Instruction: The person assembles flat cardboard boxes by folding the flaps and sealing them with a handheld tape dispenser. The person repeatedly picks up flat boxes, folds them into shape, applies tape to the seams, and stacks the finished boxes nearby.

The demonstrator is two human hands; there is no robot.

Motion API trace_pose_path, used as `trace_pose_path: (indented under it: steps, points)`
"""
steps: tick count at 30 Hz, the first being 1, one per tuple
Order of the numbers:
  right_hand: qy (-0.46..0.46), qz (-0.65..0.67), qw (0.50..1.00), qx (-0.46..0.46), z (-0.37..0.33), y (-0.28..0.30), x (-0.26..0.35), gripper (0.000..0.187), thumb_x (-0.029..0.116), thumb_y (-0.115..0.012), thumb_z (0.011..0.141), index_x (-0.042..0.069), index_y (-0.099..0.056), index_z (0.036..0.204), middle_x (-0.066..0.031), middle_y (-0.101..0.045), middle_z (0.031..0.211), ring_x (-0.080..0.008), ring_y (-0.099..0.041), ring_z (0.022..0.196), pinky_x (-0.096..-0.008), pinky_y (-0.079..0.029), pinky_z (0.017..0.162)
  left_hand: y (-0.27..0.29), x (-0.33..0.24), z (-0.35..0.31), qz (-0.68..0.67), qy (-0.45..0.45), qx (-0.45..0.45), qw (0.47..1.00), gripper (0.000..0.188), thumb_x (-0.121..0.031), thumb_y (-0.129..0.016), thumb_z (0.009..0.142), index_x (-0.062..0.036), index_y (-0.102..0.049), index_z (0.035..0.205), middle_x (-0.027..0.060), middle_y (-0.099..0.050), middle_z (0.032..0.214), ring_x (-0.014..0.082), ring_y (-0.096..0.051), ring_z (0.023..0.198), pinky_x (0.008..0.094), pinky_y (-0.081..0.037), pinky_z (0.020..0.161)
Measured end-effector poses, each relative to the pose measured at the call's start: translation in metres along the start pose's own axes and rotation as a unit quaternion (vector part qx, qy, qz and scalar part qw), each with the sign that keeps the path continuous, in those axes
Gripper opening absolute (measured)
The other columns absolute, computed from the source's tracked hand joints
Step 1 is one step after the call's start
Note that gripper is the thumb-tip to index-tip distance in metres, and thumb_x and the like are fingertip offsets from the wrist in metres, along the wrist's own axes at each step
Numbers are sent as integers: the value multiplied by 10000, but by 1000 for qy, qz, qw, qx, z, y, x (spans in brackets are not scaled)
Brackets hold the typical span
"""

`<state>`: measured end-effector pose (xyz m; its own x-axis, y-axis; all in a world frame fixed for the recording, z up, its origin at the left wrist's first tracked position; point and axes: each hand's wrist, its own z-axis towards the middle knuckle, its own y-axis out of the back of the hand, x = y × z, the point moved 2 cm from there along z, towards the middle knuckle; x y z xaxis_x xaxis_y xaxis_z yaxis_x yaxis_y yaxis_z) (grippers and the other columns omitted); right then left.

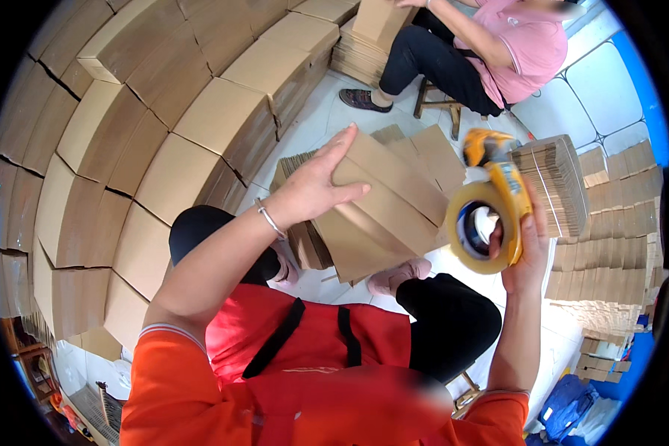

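A cardboard box (394,189) lies in front of my knees, its top flaps meeting along a seam. My left hand (318,182) rests on its left side with the fingers stretched out and the thumb apart. To the right of the box, my right hand (524,249) grips a yellow tape dispenser (509,189) loaded with a wide roll of clear tape (459,249). The dispenser is held up, apart from the box, with its head pointing away from me. Beneath and beside the box, flat folded cardboard (312,249) shows in part.
Stacked closed boxes (193,111) form a wall along the left. At right stand a strapped bundle of flat cardboard (554,186) and further cardboard stacks (602,260). Across from me a person in a pink shirt (528,44) sits on a wooden stool (438,104), touching another box (379,22).
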<state>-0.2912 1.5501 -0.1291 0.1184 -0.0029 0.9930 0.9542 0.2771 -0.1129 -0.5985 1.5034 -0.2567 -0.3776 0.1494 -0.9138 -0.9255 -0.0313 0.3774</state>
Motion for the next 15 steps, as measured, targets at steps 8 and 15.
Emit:
trace_pose_path:
  steps: [8, 15]
  points:
    - [59, -335, 940, -40, -2, 12, -77, 750, 176, -868, 711, -16, -524, 1349, -152, -601, 1284, -194, -579, 1144, -333, -482, 969, 5, -12, 4, 126, 6, 44, 991, 908, -424, -664, 882, -167, -131, 1572, 322, -135, 1565, 406, -414, 1358, 377, -326, 1127]
    - [-32, -207, 978, -20, 15, 8, -119, 672, 211, -856, 753, -12, -563, 1314, -112, -626, 1174, -166, -609, 1032, -280, -492, 895, 22, -32, -10, 217, 21, 140, 966, 721, -430, -609, 926, -303, -259, 1543, 298, -180, 1555, 389, -635, 1043, 395, -493, 956]
